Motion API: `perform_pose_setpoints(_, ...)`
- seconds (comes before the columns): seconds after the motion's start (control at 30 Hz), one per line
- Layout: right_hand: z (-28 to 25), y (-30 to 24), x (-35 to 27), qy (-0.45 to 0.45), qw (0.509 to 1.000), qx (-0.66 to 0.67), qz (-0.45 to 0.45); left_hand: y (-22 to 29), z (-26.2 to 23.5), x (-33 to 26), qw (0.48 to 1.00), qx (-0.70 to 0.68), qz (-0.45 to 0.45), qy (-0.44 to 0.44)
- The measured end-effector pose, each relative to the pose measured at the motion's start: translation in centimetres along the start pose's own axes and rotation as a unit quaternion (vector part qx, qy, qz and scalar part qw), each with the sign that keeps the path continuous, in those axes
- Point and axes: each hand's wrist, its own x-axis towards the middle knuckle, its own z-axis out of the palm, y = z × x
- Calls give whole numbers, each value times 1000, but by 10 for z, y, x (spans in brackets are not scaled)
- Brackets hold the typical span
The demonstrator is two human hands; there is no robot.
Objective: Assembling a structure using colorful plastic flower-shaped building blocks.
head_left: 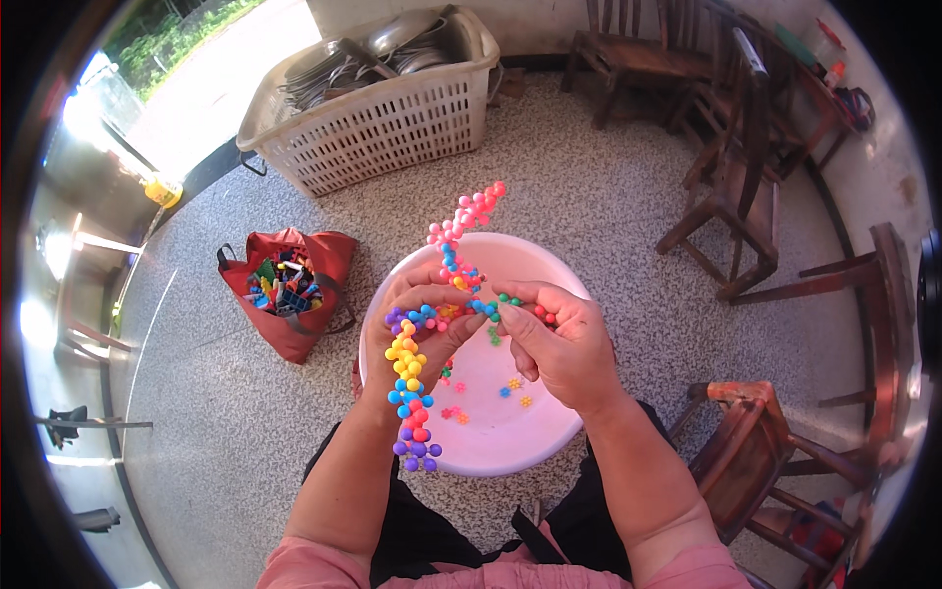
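The left grip [442, 348] and right grip [572, 344] are both pinched on the bead chain [404, 365], fingertips nearly meeting; best, I'd say, to steady with the left and press squarely with the right. Its tail [418, 450], draped left, may snag. Beneath sits the basin [540, 440], holding loose beads [514, 384]; farther left, a bag [334, 253]; beyond, a basket [392, 152].

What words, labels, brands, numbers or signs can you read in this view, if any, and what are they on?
None can be read.
Bead chain, pink basin, white crate: no lettering visible.
Small toys in the red bag, and the yellow object at left: too small or blurred to tell.
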Motion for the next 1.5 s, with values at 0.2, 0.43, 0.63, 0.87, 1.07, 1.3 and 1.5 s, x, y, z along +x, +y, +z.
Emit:
perform_pose_setpoints(0.2,0,1,-1,5,1000,-8,-9,-1,1,0,1000,-13,21,-13)
perform_pose_setpoints(0.43,2,4,-2,27,999,-25,-30,-3,6,-2,999,35,29,2)
perform_pose_setpoints(0.63,4,6,0,37,998,-34,-29,-3,5,-1,998,43,54,3)
perform_pose_setpoints(0.87,8,12,2,47,995,-70,-50,-7,1,-2,995,69,69,-1)
perform_pose_setpoints(1.07,11,11,2,50,996,-58,-51,-5,2,-4,997,59,40,16)
perform_pose_setpoints(1.3,1,6,4,10,995,-94,-30,-5,-2,-2,998,54,22,-5)
perform_pose_setpoints(1.5,7,12,2,44,994,-90,-52,-9,1,-3,996,79,29,8)
